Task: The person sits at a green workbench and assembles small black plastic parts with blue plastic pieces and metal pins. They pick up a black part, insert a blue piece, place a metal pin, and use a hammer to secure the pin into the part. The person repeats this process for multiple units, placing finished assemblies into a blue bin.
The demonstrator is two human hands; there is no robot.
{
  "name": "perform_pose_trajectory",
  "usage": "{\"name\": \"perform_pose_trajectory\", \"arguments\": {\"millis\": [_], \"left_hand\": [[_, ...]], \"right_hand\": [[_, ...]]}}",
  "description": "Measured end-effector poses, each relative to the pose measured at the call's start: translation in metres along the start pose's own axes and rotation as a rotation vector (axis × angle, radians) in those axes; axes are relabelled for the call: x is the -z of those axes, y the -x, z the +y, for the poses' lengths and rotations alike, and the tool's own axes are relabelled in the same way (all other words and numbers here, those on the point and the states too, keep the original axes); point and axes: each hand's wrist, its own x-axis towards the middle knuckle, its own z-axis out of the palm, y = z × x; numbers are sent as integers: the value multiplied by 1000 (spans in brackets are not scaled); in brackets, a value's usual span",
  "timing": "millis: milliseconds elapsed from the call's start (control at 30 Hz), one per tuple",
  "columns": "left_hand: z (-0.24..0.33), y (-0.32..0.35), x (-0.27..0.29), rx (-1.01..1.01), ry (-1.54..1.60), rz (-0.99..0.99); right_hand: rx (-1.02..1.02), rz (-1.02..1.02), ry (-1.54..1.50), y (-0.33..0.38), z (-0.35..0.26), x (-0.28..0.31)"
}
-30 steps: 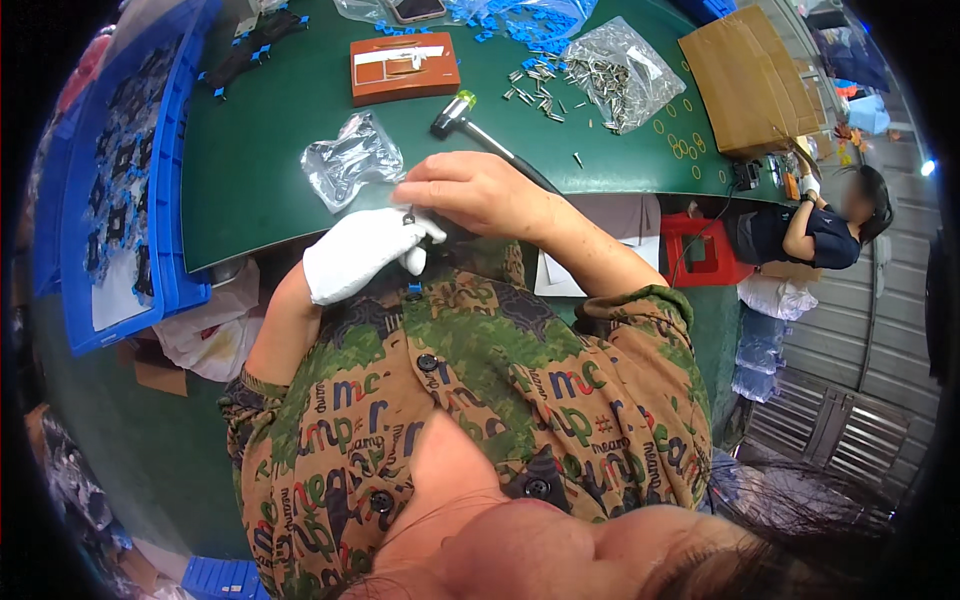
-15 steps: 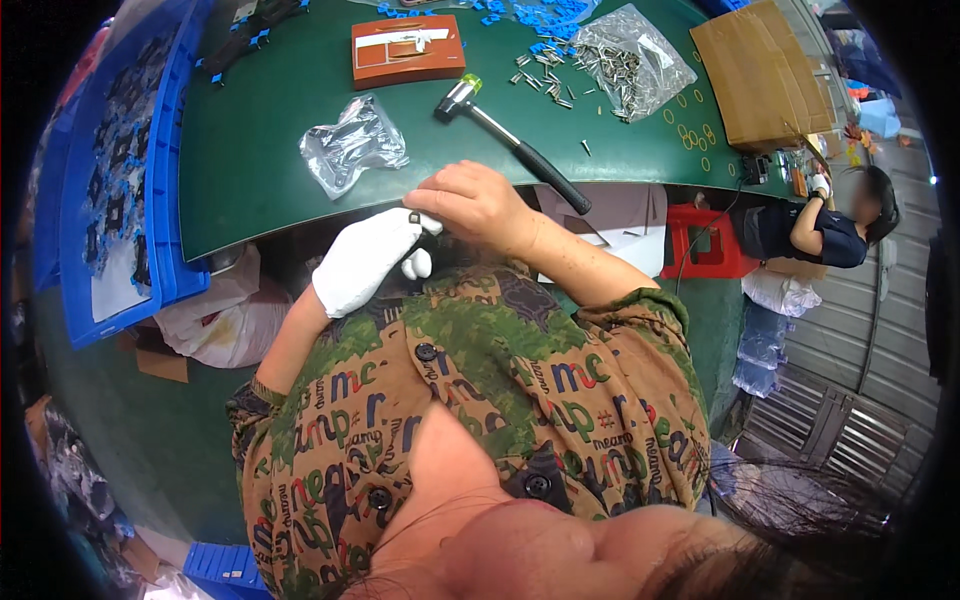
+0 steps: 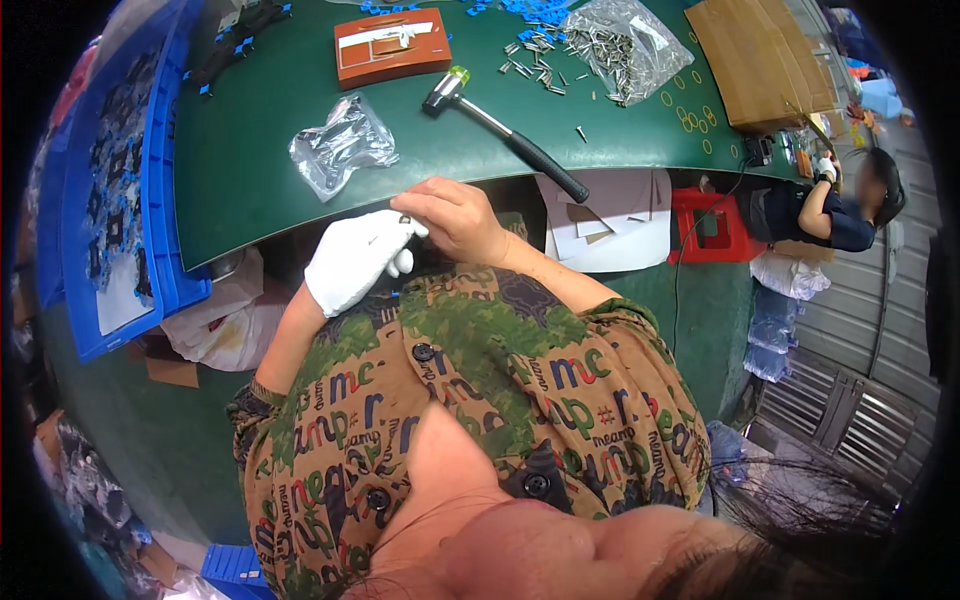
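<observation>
Fingers of the gloved left hand [image 3: 355, 262] are pinched on a small dark part [image 3: 405, 219], above-left of frame centre; the right hand [image 3: 462, 222], its grip hidden, is held alongside. Steady pressure is advised.

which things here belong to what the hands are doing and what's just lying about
In hand:
- small dark part, at the fingertips of left hand, right hand close by

Apparently lying about:
- hammer
- clear pouch
- red box
- carton

There is one held part [image 3: 405, 220], one hammer [image 3: 522, 147], one orange box [image 3: 395, 64]
</observation>
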Motion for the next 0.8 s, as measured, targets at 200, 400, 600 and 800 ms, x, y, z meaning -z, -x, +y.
{"name": "perform_pose_trajectory", "arguments": {"millis": [200, 400, 600, 800], "left_hand": [[-6, -1, -3, -24, 40, 9], [-11, -3, -5, -67, 35, 68], [-18, -5, -6, -76, 233, 92], [-11, -10, -5, -207, 21, 41]], "right_hand": [[-17, -21, -34, 4, -1, 0], [-46, -93, 38, -12, -7, 30], [42, -236, 163, -52, 3, 75], [230, -367, 106, -54, 6, 56]]}}
